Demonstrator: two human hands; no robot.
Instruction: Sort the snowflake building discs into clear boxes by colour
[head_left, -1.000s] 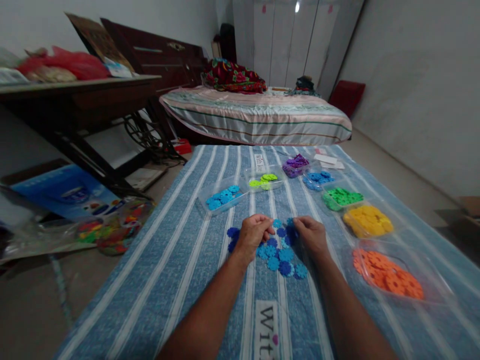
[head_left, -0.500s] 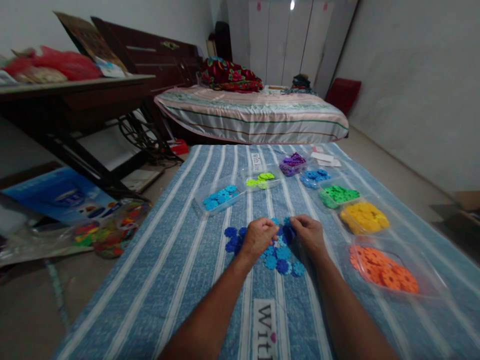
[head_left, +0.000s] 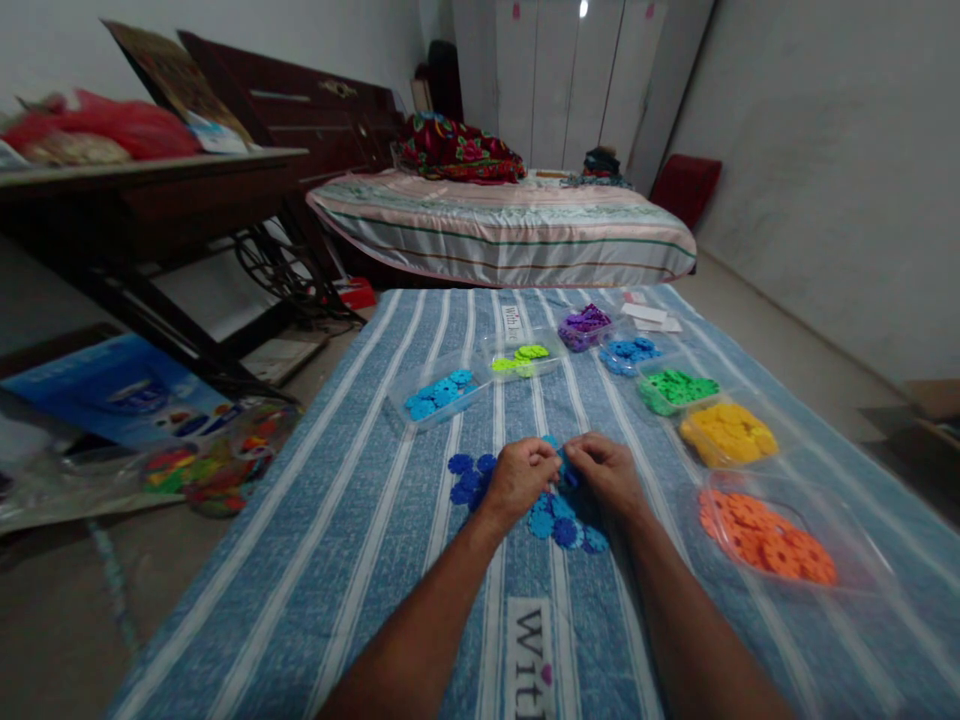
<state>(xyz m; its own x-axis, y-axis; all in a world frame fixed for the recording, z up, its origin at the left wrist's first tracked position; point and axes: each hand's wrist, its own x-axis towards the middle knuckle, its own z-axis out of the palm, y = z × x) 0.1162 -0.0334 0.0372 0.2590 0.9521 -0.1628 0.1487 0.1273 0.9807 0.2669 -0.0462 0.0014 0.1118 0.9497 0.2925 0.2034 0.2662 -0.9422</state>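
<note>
My left hand (head_left: 521,482) is closed in a pinch over a pile of notched plastic discs; what lies between its fingertips is too small to make out. Close beside it, my right hand (head_left: 606,474) has its thumb and fingers pinched on a blue notched disc (head_left: 568,470). Below the hands, light blue discs (head_left: 564,507) lie mixed with a dark blue disc (head_left: 565,532). A group of dark blue discs (head_left: 466,484) rests left of my left hand, partly covered by it.
Clear plastic boxes hold light blue discs (head_left: 441,394), lime discs (head_left: 521,359), purple discs (head_left: 585,327), blue discs (head_left: 628,355), green discs (head_left: 679,390), yellow discs (head_left: 729,435) and orange discs (head_left: 766,535). White cards (head_left: 649,317) lie at the back right of the striped cloth (head_left: 360,540).
My right hand has moved left, bringing its fingertips near those of my left hand, which has barely shifted. The blue disc at the right fingers moved with them.
</note>
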